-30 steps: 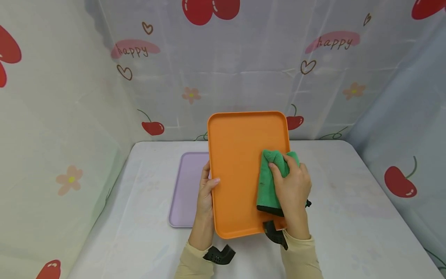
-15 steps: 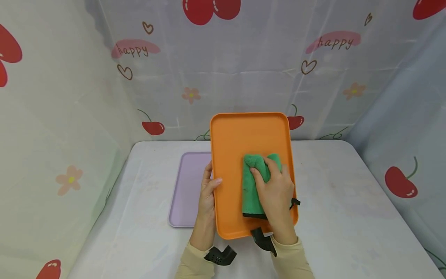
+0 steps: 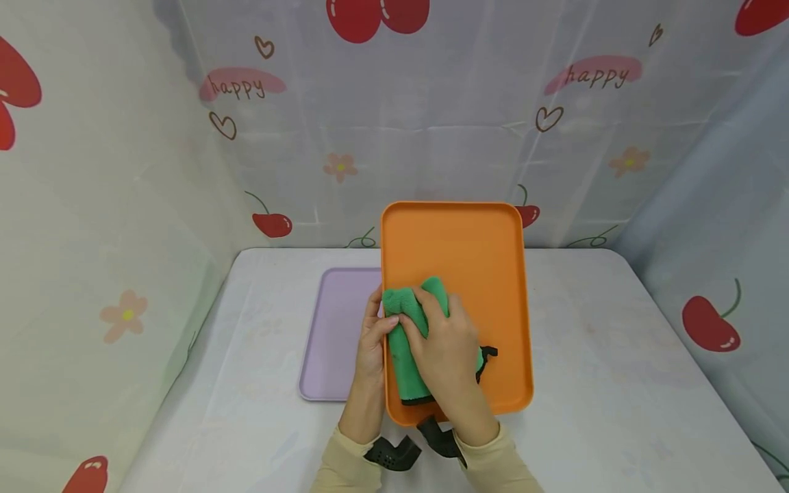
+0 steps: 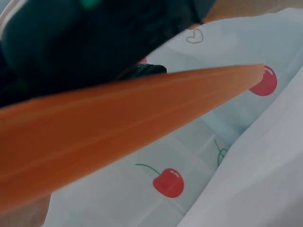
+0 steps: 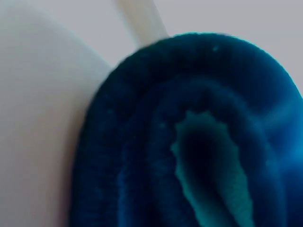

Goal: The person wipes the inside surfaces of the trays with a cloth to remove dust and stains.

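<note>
An orange tray (image 3: pixel 481 260) is held up at a tilt over the table in the head view. My left hand (image 3: pixel 370 352) grips its left edge, thumb over the rim and fingers behind. A folded green cloth (image 3: pixel 407 363) with dark edging lies against the tray's inner face near that left edge. My right hand (image 3: pixel 446 346) holds the cloth bunched under thumb and fingers, close beside the left thumb. In the left wrist view the tray's edge (image 4: pixel 142 118) crosses the picture with the dark cloth over it. Folded layers of the cloth (image 5: pixel 199 94) fill the right wrist view.
A light purple tray (image 3: pixel 327 335) lies flat on the white-covered table (image 3: pixel 616 376), partly hidden behind the orange tray. Curtains (image 3: pixel 462 123) printed with cherries and hearts hang at the back and both sides. Black wrist mounts (image 3: pixel 392 453) sit near both sleeves.
My right hand has slid the green cloth leftward across the orange tray, from its right side to its left edge. The tray has shifted slightly right, with my left hand still gripping it.
</note>
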